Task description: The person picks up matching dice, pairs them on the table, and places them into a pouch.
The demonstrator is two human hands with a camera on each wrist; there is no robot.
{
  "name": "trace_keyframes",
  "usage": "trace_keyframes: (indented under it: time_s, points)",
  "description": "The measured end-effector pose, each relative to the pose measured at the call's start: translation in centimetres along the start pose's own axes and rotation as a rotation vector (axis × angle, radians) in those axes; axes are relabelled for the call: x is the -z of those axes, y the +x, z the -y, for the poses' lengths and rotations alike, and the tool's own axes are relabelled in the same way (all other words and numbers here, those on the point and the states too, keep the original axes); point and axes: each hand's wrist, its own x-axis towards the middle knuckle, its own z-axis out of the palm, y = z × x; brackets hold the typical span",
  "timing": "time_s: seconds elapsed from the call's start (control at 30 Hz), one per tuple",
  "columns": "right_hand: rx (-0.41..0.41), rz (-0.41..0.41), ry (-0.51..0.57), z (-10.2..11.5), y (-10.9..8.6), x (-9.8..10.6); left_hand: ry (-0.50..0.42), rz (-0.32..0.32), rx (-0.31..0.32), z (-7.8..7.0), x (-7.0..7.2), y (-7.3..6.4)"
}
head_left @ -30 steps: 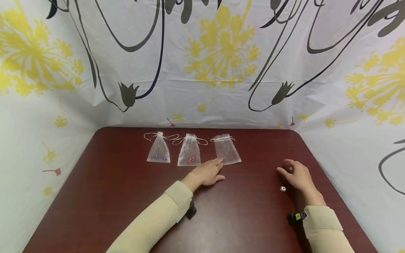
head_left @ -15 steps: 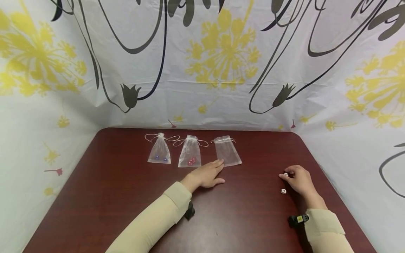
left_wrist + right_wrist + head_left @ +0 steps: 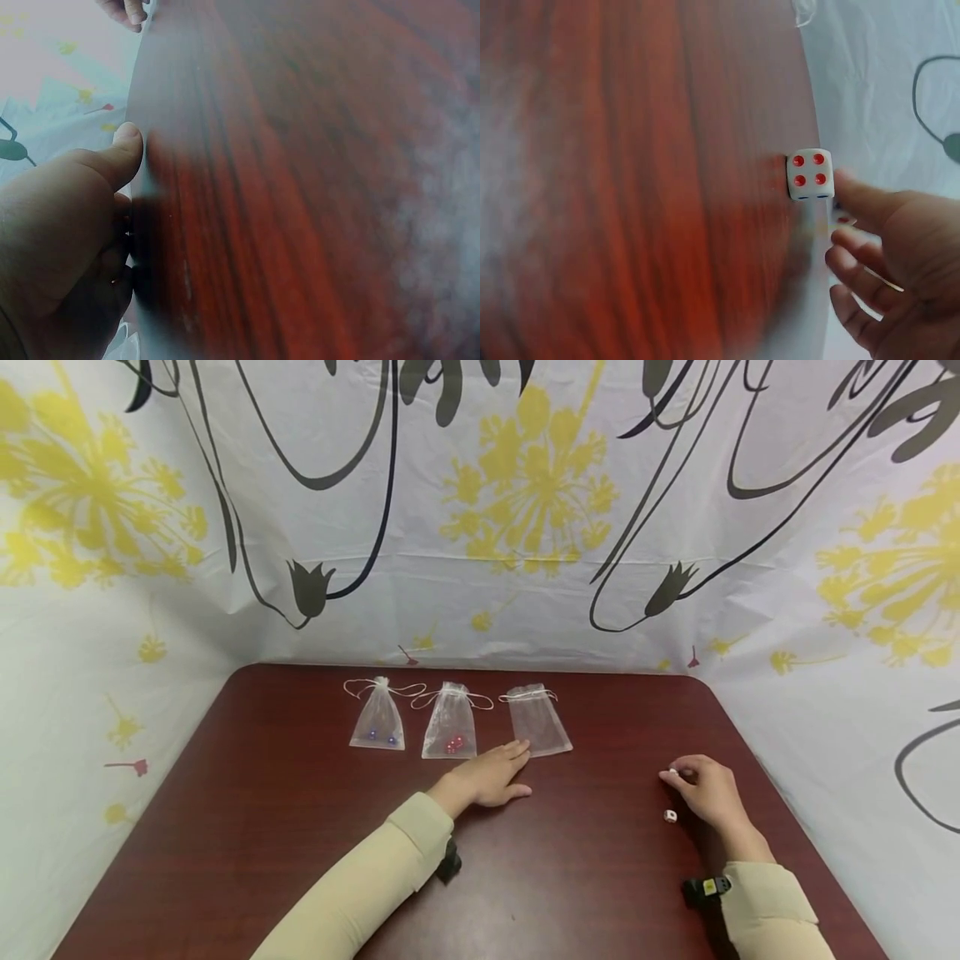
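Stretched flat on the table, my left hand (image 3: pixel 491 774) touches the lower left corner of a sheer white drawstring pouch (image 3: pixel 542 727) with its fingertips; no contents show in that pouch. Over at the right, my right hand (image 3: pixel 708 789) pinches a small white die (image 3: pixel 673 772) between thumb and fingers, and they cover most of it. A second white die (image 3: pixel 670 816) lies on the table close by, toward me. In the right wrist view this loose die (image 3: pixel 810 174) shows a face with red pips.
Two more sheer pouches lie to the left in the same row: one (image 3: pixel 378 718) with blue dice inside, the other (image 3: pixel 450 722) with red dice. A patterned white cloth (image 3: pixel 480 527) hangs behind the dark red table (image 3: pixel 585 877).
My right thumb and fingers have come together on a white die, which they now pinch. My left hand stays in place by the right pouch.
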Motion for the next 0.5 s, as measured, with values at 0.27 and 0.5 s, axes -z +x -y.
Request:
trace_keyframes:
  time_s: [0.27,0.5]
  points:
    - [0.048,-0.003,0.101,2.9,0.3,0.1,-0.006,0.001,-0.011,0.0,0.1,-0.2]
    - [0.139,-0.007,0.162,5.9,1.0,-0.1,-0.014,-0.021,-0.030,0.3,-0.2,-0.1]
